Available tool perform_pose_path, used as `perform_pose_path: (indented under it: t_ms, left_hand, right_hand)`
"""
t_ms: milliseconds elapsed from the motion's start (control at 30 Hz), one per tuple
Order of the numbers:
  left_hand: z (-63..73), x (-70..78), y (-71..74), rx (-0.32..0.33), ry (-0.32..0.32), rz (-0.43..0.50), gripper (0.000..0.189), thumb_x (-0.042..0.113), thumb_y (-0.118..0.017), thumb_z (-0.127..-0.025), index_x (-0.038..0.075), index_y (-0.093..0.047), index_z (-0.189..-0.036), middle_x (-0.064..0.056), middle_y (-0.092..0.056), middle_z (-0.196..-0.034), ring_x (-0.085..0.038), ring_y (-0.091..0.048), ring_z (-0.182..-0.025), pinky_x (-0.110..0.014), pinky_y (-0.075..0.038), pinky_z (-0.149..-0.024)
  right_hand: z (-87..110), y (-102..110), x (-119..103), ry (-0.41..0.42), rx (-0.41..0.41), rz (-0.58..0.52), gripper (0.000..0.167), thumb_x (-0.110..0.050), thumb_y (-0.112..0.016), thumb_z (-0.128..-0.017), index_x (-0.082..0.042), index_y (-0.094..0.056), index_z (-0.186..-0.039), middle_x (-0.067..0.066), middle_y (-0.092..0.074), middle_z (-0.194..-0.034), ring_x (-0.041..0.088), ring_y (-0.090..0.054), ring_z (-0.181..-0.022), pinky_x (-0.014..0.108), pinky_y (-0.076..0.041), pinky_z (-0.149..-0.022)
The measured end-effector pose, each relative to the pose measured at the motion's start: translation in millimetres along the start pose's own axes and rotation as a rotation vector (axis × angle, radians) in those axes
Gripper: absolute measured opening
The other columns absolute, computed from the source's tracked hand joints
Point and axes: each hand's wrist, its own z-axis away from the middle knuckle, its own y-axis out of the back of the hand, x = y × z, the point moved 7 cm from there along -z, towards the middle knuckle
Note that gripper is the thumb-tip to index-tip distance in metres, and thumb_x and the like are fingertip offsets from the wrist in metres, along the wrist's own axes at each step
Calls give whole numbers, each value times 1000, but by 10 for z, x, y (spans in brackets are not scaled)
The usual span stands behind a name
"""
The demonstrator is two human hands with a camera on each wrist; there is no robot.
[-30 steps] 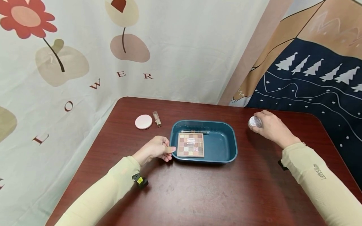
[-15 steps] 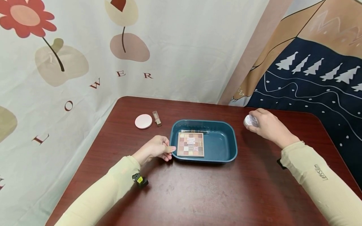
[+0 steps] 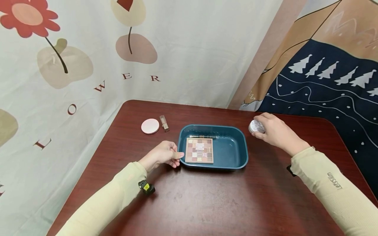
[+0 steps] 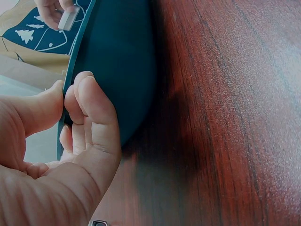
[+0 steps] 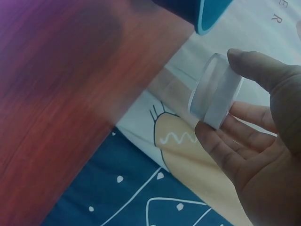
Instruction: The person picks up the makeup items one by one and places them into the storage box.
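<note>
My left hand (image 3: 163,154) pinches the left rim of a dark teal tray (image 3: 233,154) between thumb and fingers; the left wrist view shows the thumb (image 4: 44,109) on the inner side of its wall. Inside the tray lie a square makeup palette (image 3: 199,150) and a slim dark pen-like tube (image 3: 203,137) along the back wall. To the right of the tray, my right hand (image 3: 276,132) grips a small round jar (image 3: 256,127) by its edges. Seen from the right wrist, the jar (image 5: 217,89) is clear and white, tilted and held above the table.
A round pink compact (image 3: 150,126) and a lipstick-like tube (image 3: 164,123) with a clear cap lie on the reddish-brown table (image 3: 206,200), left of the tray. Printed curtains (image 3: 189,52) hang behind the table's back edge.
My right hand has moved left with the jar, closer to the tray. The left hand and the tray have stayed in place.
</note>
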Motion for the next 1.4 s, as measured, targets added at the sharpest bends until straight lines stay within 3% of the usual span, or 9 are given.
perform_pose_path:
  t_ms: [667,1400]
  left_hand:
    - [15,16,-11,-10,4,23,27,2,-68,-99,3,-47,-81,-9,-64,-66,-14,-64,-55,-26,-58,-56]
    - [2,7,-7,3,5,6,26,2,-67,-99,2,-48,-82,-9,-64,-65,-13,-63,-55,-27,-58,-55]
  right_hand:
    - [-46,-90,-273,74,-52,-27,56,-15,-83,-87,7,-59,-133,27,-60,-128,39,-61,-107,54,-60,-88]
    - [-93,-276,-530,202,-58,9,54,-15,-86,-84,7,-63,-128,24,-64,-121,36,-63,-104,50,-61,-87]
